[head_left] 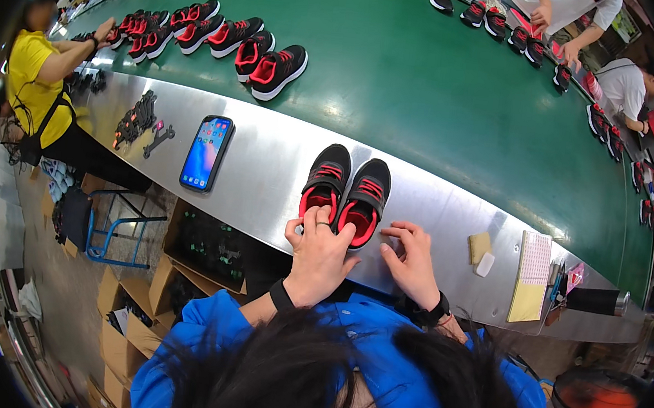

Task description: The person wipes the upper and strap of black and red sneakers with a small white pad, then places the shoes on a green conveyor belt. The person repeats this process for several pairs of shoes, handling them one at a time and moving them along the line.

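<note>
Left hand's (321,244) grip pinches the black-and-red shoes' (345,192) heels, right hand (414,258) just beside.

- Left shoe (325,181): small black sneaker with red lining and red strap; stands upright on its sole on the steel ledge at the near edge of the green belt, toe pointing away from the wearer, heel opening facing the wearer.
- Right shoe (364,200): matching black-and-red sneaker, parallel to the first and touching it along the side; same orientation, set slightly nearer to the wearer. Its red-lined heel opening is partly covered by fingers.
</note>
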Tool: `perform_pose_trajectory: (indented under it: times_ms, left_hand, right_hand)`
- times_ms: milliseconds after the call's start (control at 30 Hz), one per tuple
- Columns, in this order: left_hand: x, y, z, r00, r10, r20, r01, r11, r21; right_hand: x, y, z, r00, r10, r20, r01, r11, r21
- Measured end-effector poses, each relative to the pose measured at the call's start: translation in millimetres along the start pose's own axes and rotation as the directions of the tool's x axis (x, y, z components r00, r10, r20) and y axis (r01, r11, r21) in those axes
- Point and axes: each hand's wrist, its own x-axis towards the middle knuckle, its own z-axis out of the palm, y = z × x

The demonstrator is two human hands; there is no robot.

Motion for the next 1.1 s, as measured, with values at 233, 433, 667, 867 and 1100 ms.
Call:
perform_pose_trajectory:
  times_ms: [233,433,667,867,1100]
  left_hand:
    - [9.2,-2.4,4.6,0.996,0.039,-0.074,-0.036,0.999,0.041]
    - [18.1,14.4,-28.3,0.99,0.11,-0.085,-0.103,0.991,0.08]
    - [26.1,21.3,-32.4,0.974,0.176,-0.144,-0.156,0.978,0.138]
    - [32.8,29.3,-48.3,0.982,0.136,-0.131,-0.131,0.99,0.047]
    - [41.4,30.1,-54.9,0.984,0.108,-0.142,-0.104,0.994,0.041]
  right_hand:
    - [20.8,-38.4,-5.7,0.91,-0.348,-0.226,0.314,0.934,-0.172]
    - [44.1,-60.1,-18.5,0.875,-0.456,-0.164,0.338,0.817,-0.467]
    - [48.0,-66.0,-21.1,0.873,-0.484,-0.057,0.378,0.746,-0.549]
    - [56.5,-50.5,-32.5,0.72,-0.663,-0.204,0.568,0.732,-0.376]
    - [59.7,-42.2,-51.6,0.88,-0.218,-0.422,0.307,0.939,0.155]
